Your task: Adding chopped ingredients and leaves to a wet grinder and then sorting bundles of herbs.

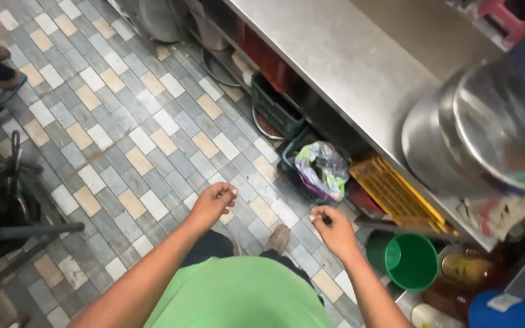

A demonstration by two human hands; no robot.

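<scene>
My left hand (214, 202) hangs in front of my green shirt, over the tiled floor (110, 121), its fingers curled loosely with nothing visible in them. A little to the right, my right hand (332, 226) is also loosely closed, thumb against fingertips, and seems to hold nothing. Both hands hover above my shoes (279, 237). Nearest the right hand are a small bin with a plastic bag (320, 169) and a green bucket (409, 260), both under the steel counter (360, 67).
Steel bowls (487, 127) are stacked on the counter at the right. Under it stand a yellow crate (396, 195), a dark green crate (274, 106), pots, bottles and a blue lid. A dark metal frame (7, 212) stands at left. Another person's sandalled foot (7, 88) is upper left.
</scene>
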